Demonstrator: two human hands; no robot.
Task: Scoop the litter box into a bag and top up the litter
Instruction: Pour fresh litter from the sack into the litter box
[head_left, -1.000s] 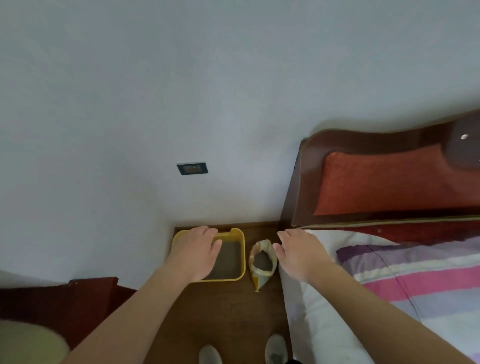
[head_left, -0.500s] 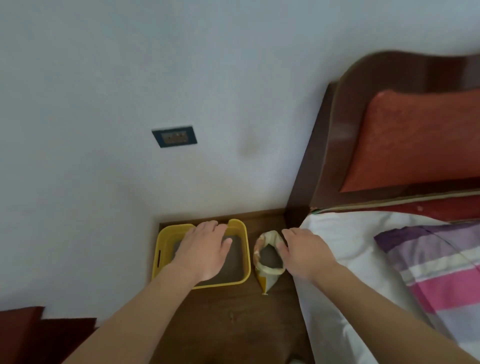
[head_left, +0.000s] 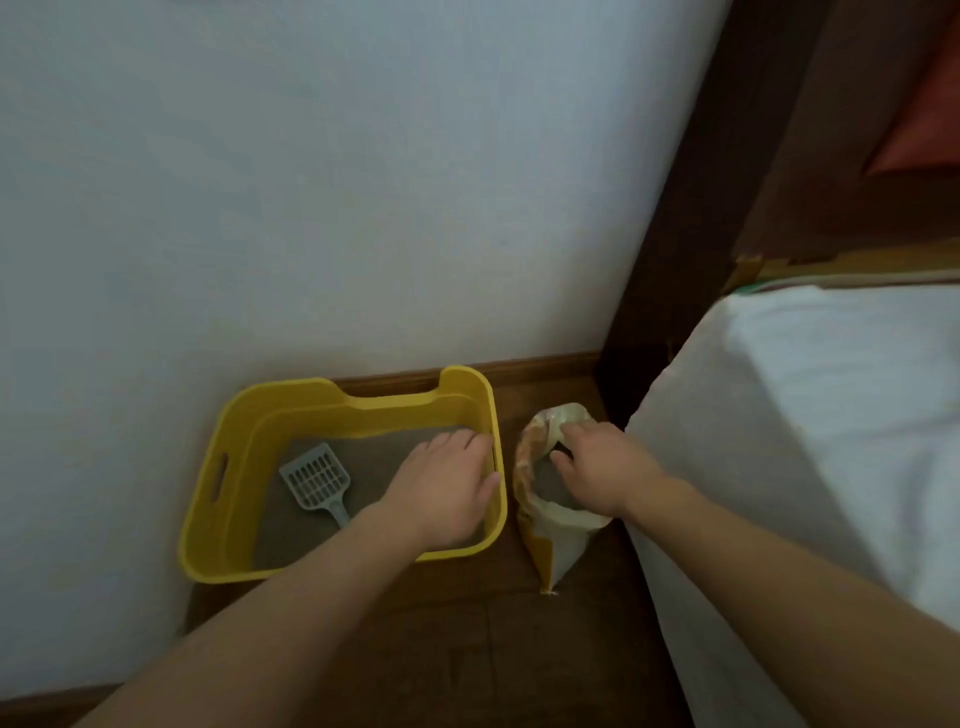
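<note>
both hands down at the litter box and the bag

a yellow, round-cornered plastic litter box (head_left: 208, 519) is sitting on the dark wooden floor (head_left: 467, 649), in the corner against the pale wall (head_left: 363, 182). grey litter (head_left: 374, 457) is covering its bottom, and a grey slotted plastic scoop (head_left: 315, 477) is lying on it in the left half, handle pointing towards the person. the left hand (head_left: 441, 493) is hovering palm down over the right half of the box, fingers straight and together, holding nothing, with the thumb near the right wall. just right of the box, between it and the white-sheeted mattress (head_left: 805, 415), a white and orange plastic bag (head_left: 563, 540) is standing open with grey litter inside. its print is too blurred to read. the right hand (head_left: 597, 467) is resting at the bag's mouth, fingers bending over the far rim, thumb over the opening. whether it is pinching the rim cannot be told.
</note>
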